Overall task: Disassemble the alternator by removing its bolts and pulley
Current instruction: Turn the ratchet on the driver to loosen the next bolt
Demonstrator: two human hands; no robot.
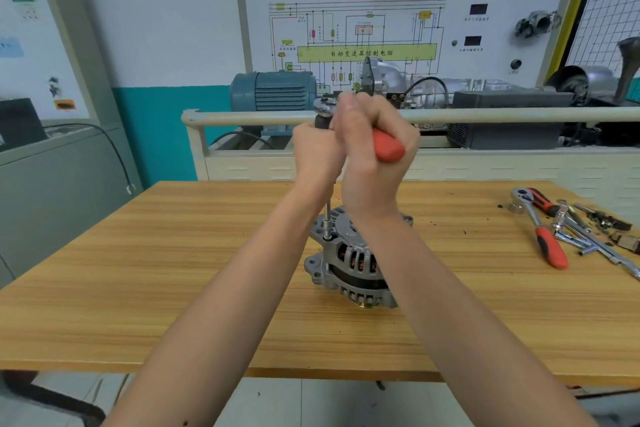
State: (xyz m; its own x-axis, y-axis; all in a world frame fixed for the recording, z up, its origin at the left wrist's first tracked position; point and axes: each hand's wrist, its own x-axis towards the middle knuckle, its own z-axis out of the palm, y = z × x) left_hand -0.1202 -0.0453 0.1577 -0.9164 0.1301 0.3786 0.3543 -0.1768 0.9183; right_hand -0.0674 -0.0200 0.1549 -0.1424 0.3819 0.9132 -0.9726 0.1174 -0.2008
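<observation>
Seen standing near the middle of a wooden table: an alternator, shaft axis upright, pulley end down against the tabletop, rear housing facing up. Planted on a bolt at the housing's upper left rim, a slim extension bar rising nearly vertical to a ratchet wrench, chrome head at top left, red handle slanting down and to the right. Wrapped around that red handle, fingers curled tight: the right hand. Closed around the black upper part of the tool just below the ratchet head: the left hand, pressed against the right. Both forearms reaching in from the bottom edge, partly hiding the alternator's top. Lying at the table's right end, well apart from the alternator: a second red-handled ratchet and a loose cluster of chrome tools and small parts. Behind the table, a blue electric motor and a wiring-diagram board.
</observation>
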